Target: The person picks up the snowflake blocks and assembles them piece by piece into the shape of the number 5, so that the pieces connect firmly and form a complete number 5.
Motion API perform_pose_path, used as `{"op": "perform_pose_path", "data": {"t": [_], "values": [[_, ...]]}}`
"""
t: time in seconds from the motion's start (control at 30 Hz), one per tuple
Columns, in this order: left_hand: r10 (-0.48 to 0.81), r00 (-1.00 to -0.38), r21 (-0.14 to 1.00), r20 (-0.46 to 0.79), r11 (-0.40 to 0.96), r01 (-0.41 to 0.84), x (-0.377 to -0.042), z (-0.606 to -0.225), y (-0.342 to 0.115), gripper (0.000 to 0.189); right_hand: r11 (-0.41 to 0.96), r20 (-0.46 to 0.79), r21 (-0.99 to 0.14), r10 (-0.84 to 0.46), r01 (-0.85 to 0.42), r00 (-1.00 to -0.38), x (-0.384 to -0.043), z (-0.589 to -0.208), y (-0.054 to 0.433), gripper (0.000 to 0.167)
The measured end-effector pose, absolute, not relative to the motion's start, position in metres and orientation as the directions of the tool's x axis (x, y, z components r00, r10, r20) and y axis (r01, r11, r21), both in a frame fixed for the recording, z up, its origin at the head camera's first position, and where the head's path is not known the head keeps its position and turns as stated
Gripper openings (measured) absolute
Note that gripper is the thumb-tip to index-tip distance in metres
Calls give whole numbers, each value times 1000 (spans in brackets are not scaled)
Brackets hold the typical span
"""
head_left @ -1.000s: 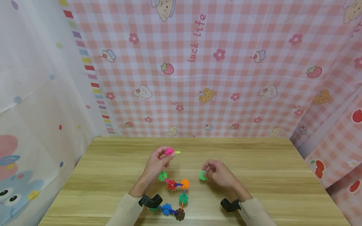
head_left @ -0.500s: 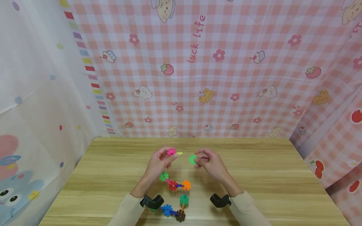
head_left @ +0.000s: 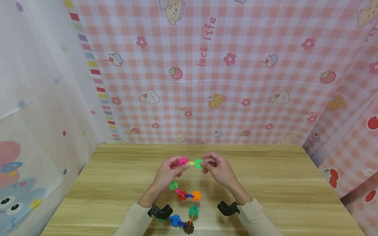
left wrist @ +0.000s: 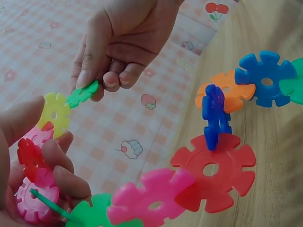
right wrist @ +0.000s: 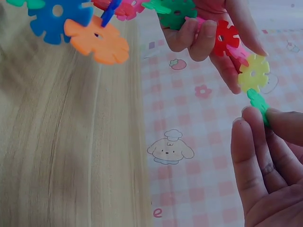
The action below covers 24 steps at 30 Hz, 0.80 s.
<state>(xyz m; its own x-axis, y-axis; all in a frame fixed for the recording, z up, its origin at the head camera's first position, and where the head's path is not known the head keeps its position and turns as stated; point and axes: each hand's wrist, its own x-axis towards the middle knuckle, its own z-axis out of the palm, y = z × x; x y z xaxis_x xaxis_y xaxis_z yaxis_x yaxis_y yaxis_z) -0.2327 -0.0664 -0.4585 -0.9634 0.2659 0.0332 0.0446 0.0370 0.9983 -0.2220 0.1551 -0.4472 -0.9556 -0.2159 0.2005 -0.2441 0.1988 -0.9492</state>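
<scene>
My left hand [head_left: 169, 171] holds the end of a chain of notched plastic snowflake discs, pinching it near the yellow disc [left wrist: 53, 115]. Pink and red discs [left wrist: 32, 158] of that chain lie against its palm and curled fingers. Between thumb and fingertips, my right hand [head_left: 220, 169] pinches a light green disc [head_left: 198, 163]. In both wrist views the green disc's edge meets the yellow disc's rim, set crosswise to it; how deep the notches sit is hard to tell. From the left hand the chain runs down through a green disc [head_left: 173, 185] and a red disc [head_left: 182, 195].
The chain bends on over the wooden table [head_left: 265, 190] through an orange disc [head_left: 196, 196], a dark green disc [head_left: 193, 211], a brown disc [head_left: 189, 227] and a blue disc [head_left: 176, 220]. A checked curtain [head_left: 245, 82] hangs behind the table's far edge.
My right hand has moved left and away from me with the light green disc, bringing it against the yellow disc. My left hand has shifted slightly right.
</scene>
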Motion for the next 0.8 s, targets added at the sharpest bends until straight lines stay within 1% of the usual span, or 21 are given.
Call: {"op": "perform_pose_path", "data": {"t": [0.13,0.37,0.63,0.8], "values": [[267,-963,998,27,39,39,-232,-458,-66,30,210,215,-943,-214,-260,-953,-221,-447,156,14],[263,-965,999,19,41,31,-232,-459,-64,28,217,240,-935,-202,-282,-950,-218,-445,156,13],[266,-963,997,37,54,53,-232,-460,-63,30,232,264,-921,-223,-314,-938,-217,-445,154,15],[278,-960,997,31,65,51,-231,-461,-64,28,249,268,-913,-235,-325,-934,-217,-445,153,16]]}}
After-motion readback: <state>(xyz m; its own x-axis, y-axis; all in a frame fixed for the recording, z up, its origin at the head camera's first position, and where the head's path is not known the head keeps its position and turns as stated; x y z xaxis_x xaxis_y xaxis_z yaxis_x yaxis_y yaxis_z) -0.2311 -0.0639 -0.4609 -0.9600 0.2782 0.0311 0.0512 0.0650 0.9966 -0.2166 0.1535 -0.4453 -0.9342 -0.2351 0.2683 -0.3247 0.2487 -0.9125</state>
